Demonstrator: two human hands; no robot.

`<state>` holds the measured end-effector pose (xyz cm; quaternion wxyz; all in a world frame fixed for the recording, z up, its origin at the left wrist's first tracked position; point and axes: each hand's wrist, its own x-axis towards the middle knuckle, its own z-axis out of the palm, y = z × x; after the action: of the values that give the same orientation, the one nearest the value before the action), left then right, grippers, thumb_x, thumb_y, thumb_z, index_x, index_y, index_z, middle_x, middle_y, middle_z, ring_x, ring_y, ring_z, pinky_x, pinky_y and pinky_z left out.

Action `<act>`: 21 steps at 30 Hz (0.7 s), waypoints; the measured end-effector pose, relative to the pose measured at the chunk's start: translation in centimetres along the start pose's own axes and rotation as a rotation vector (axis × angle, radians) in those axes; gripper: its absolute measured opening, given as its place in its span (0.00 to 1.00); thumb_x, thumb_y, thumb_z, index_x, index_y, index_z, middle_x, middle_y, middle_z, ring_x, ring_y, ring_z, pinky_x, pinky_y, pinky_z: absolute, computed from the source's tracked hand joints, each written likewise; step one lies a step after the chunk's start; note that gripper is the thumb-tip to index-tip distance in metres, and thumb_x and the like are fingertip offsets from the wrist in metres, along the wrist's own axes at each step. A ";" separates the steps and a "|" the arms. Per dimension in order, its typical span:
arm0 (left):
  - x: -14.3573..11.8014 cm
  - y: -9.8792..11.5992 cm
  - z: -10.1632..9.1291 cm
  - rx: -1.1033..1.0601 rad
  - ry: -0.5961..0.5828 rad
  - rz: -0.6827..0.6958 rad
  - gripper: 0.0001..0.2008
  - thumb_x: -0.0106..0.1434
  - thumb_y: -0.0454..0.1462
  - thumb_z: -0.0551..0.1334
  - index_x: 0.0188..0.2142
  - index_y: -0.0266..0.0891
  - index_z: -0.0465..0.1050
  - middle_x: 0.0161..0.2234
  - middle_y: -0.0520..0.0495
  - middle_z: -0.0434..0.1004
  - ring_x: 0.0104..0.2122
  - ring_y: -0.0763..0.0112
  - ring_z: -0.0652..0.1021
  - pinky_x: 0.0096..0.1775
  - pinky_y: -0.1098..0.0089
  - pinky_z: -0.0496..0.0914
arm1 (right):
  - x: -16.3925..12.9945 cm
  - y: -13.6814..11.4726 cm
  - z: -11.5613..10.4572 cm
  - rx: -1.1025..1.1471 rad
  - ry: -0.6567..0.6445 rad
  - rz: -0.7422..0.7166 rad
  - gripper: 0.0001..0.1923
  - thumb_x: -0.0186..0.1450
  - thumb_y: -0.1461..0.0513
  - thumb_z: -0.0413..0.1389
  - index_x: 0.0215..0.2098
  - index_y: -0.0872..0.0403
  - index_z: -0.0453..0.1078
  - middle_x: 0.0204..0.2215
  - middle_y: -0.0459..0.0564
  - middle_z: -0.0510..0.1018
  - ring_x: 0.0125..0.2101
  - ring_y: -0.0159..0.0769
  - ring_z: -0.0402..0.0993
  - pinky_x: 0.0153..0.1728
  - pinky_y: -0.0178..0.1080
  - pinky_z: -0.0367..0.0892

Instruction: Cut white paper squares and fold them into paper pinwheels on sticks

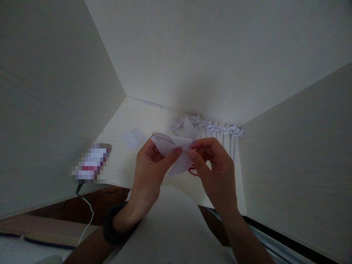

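A white paper pinwheel (170, 145) with folded blades is held up in front of me between both hands. My left hand (154, 165) grips its left side, thumb pressed on top near the middle. My right hand (213, 161) pinches it near the centre on the right, with thumb and forefinger close together. Whatever lies between those right fingertips is too small to make out. Under the hands, part of a red loop (193, 171) shows on the desk; the rest is hidden.
Several finished-looking paper pinwheels on sticks (220, 129) lie in a row at the back right. Loose paper sheets (134, 138) rest at the left, with thin paper sticks (147, 103) along the back wall. A blurred phone-like device (93, 163) with a cable (90, 211) stands at the left edge.
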<state>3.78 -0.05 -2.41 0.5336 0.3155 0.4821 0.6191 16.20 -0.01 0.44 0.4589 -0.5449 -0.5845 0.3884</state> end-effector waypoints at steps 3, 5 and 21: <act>0.0 -0.1 0.0 0.017 0.004 0.012 0.10 0.51 0.35 0.70 0.33 0.40 0.74 0.31 0.52 0.79 0.31 0.71 0.78 0.34 0.71 0.73 | -0.4 -0.7 -0.6 -0.169 0.151 -0.209 0.04 0.63 0.65 0.58 0.33 0.49 0.67 0.23 0.41 0.71 0.24 0.30 0.67 0.26 0.34 0.64; 0.0 0.1 0.0 0.036 -0.009 0.035 0.10 0.50 0.33 0.70 0.31 0.40 0.73 0.28 0.55 0.76 0.28 0.73 0.76 0.31 0.74 0.71 | -0.6 -1.5 -0.6 -0.322 0.156 -0.364 0.04 0.64 0.66 0.57 0.33 0.50 0.69 0.25 0.42 0.71 0.26 0.31 0.66 0.29 0.36 0.63; -0.1 -0.3 -0.7 0.640 0.093 0.439 0.08 0.54 0.33 0.66 0.34 0.43 0.71 0.30 0.56 0.77 0.30 0.72 0.76 0.34 0.71 0.68 | 0.6 -2.9 2.9 -0.290 0.037 -0.234 0.04 0.61 0.65 0.60 0.28 0.53 0.70 0.25 0.42 0.71 0.25 0.30 0.65 0.30 0.37 0.60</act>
<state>3.31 -0.33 -2.95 0.2406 0.5333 0.5954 0.5506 12.56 0.38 2.48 0.4282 -0.5408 -0.6852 0.2337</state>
